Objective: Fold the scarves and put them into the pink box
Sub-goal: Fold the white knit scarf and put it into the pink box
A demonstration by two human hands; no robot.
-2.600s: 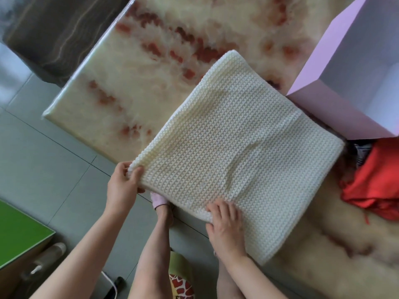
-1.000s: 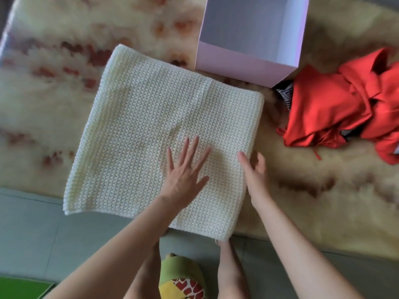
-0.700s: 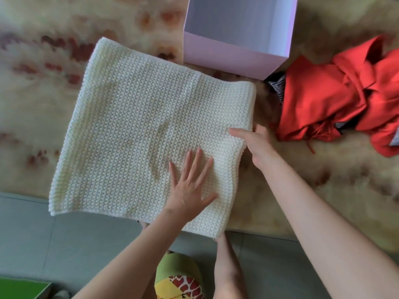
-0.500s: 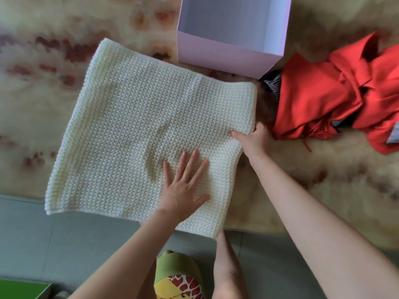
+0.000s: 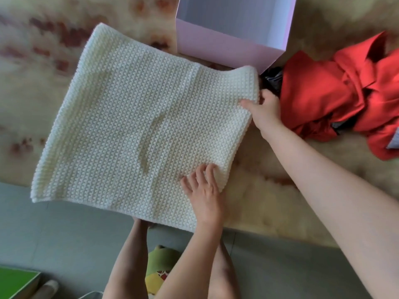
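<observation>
Saw marble table (image 5: 280, 201) carrying cream knitted scarf (image 5: 140, 130) spread flat, far edge just beside pink box (image 5: 226, 55), red scarf pile (image 5: 334, 93) bunched to the right, unfolded. Noted right hand (image 5: 264, 113) pinching scarf's right edge near far corner, and left hand (image 5: 205, 190) shifted off its flat, spread-finger press to that same edge, fingers curled into the knit. Read as setup for first fold leftward; box looked empty so far.

Glossy cream stone tabletop (image 5: 291, 203) fills the upper view, with rust-red blotches toward 10 o'clock. Grey tiled floor (image 5: 64, 234) runs from 5 to 8 o'clock. Green-topped furniture corner (image 5: 15, 283) at 7 o'clock.
</observation>
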